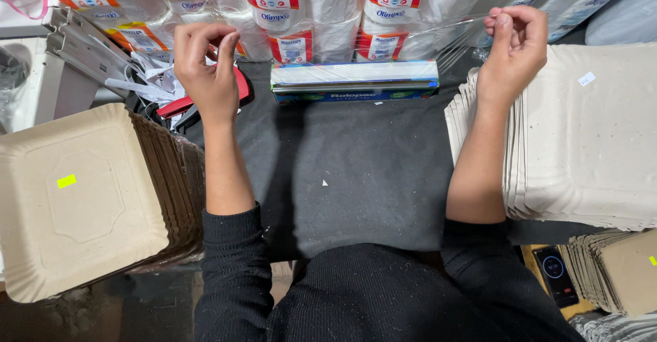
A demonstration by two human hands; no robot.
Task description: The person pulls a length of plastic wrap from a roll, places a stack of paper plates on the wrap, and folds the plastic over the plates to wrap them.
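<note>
Black sleeves sit closest to the lens. Both hands are raised and pinched shut on a clear film sheet (pixel 410 37), left hand (pixel 209 68) and right hand (pixel 513 47) holding it taut above the film box (pixel 354 82) lying between them. Tray stacks flank the hands: one (pixel 75 198) left, another (pixel 588 136) right, within reach. Dark table (pixel 356 178); wrapped roll packs (pixel 328 6) lie beyond.

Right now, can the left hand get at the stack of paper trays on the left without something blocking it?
Probably yes. The left hand is pinching clear film, but the tray stack sits just beside its forearm, uncovered on top.
</note>
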